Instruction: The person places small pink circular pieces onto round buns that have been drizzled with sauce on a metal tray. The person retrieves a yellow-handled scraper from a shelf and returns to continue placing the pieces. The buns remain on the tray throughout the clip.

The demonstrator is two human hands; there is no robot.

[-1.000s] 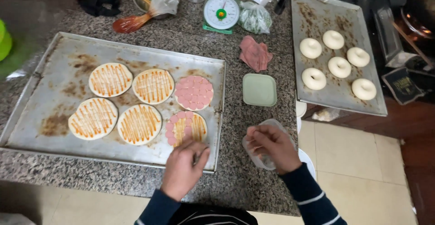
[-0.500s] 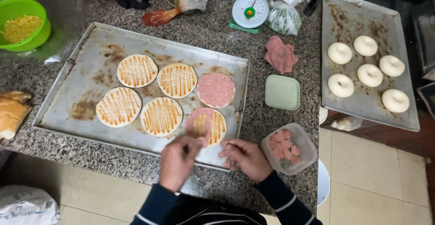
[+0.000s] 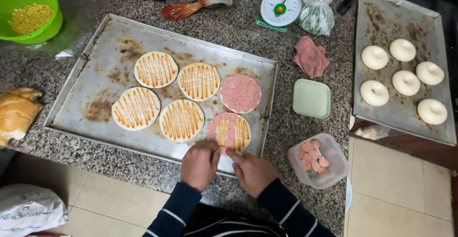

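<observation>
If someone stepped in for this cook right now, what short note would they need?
Left hand and right hand: both at the near edge of the half-covered round, fingers pressing pink sausage slices onto it.
Where things are: six dough rounds on the big tray; sausage slices in the clear tub to the right, its green lid beside it.
Done: all six sauced; the fully covered round is finished.
Left: finish this round; four sauced rounds have no sausage.
</observation>
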